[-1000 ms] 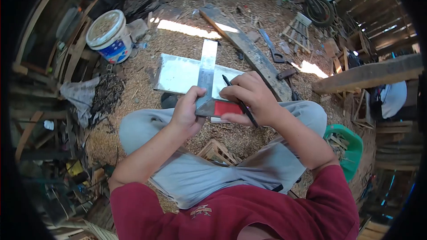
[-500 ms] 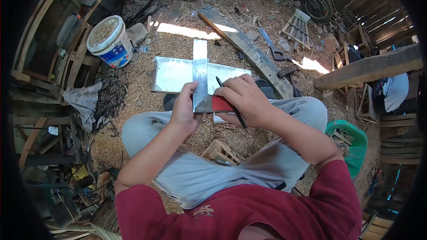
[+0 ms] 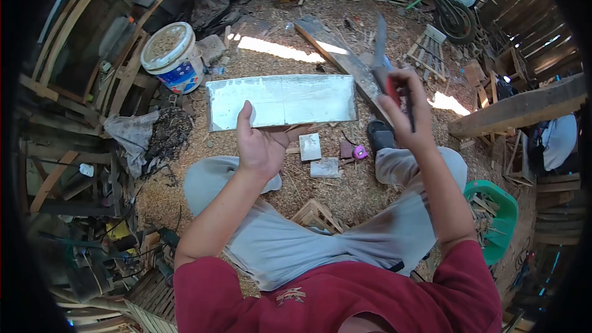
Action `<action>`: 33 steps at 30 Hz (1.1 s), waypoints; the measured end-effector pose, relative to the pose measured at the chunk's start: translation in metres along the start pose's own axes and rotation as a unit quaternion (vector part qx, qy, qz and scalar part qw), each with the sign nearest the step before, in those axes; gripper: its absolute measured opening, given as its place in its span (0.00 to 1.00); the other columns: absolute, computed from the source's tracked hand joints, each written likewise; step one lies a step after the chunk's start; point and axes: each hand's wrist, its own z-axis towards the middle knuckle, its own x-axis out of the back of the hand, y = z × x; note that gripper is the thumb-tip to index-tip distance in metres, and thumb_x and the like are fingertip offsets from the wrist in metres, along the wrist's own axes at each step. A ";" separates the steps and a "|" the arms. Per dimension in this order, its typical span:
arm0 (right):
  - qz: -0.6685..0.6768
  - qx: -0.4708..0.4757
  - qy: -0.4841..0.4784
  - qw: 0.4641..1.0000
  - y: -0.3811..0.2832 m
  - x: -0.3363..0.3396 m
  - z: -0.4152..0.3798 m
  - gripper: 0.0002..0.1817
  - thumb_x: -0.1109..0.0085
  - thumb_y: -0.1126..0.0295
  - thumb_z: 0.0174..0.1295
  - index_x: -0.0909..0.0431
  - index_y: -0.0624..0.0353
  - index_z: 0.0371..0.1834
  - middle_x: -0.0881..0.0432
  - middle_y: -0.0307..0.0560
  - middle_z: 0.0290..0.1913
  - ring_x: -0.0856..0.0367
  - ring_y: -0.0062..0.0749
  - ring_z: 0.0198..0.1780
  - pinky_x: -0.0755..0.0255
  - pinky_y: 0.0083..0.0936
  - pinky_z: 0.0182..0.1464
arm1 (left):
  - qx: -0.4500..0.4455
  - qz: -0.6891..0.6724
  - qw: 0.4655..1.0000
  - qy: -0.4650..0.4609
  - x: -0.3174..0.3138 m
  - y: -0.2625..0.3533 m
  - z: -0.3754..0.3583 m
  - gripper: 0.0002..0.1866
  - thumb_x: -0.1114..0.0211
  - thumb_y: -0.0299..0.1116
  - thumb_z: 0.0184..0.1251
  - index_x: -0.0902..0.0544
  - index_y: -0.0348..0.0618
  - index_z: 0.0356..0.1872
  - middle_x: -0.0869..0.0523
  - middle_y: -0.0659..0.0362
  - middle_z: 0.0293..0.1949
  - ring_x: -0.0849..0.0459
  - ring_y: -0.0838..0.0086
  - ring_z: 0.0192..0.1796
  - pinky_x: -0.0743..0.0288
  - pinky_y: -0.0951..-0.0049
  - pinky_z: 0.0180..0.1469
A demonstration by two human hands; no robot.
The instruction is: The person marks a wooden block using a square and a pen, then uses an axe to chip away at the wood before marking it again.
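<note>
My left hand (image 3: 262, 151) grips the near edge of a white-faced board (image 3: 314, 98), thumb on top and fingers underneath. A thin line crosses the board's face near its middle. Off to the right, my right hand (image 3: 413, 108) is closed around the red handle of a try square (image 3: 380, 43), whose metal blade points away from me. A slim black pencil or pen (image 3: 411, 114) is in the same hand. Below the board, two small pale blocks (image 3: 310, 147) lie on the ground beside a pink tape measure (image 3: 359, 152).
A long plank (image 3: 345, 55) lies beyond the board. A white bucket (image 3: 172, 65) stands at left, a green bin (image 3: 502, 216) of scraps at right. A thick beam (image 3: 524, 105) juts in from the right. Wood shavings cover the ground.
My right hand has lifted the try square off the board and carried it right, with the black pencil or pen still in hand. My left hand has let go of the square and holds the board.
</note>
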 end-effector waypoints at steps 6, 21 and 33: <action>0.173 -0.152 0.051 0.972 0.017 0.010 0.001 0.20 0.32 0.67 0.72 0.22 0.60 0.63 0.20 0.38 0.49 0.22 0.21 0.50 0.27 0.22 0.55 | -0.031 -0.022 0.999 -0.030 0.006 0.008 -0.004 0.41 0.55 0.64 0.85 0.29 0.37 0.79 0.18 0.41 0.73 0.16 0.42 0.73 0.21 0.35 0.75; 0.379 -0.245 0.083 0.888 0.015 0.008 0.001 0.15 0.43 0.63 0.77 0.24 0.57 0.60 0.19 0.38 0.44 0.19 0.23 0.43 0.23 0.26 0.47 | -0.072 -0.018 0.996 -0.046 0.009 0.009 -0.007 0.36 0.48 0.51 0.75 0.26 0.35 0.76 0.15 0.41 0.70 0.14 0.41 0.70 0.23 0.30 0.76; 0.237 -0.156 0.037 0.958 0.011 0.003 -0.003 0.19 0.36 0.69 0.69 0.21 0.59 0.62 0.19 0.41 0.53 0.22 0.22 0.50 0.28 0.24 0.56 | -0.071 -0.049 0.996 -0.014 0.009 0.011 -0.004 0.40 0.47 0.51 0.71 0.32 0.39 0.80 0.21 0.40 0.75 0.19 0.37 0.74 0.24 0.26 0.75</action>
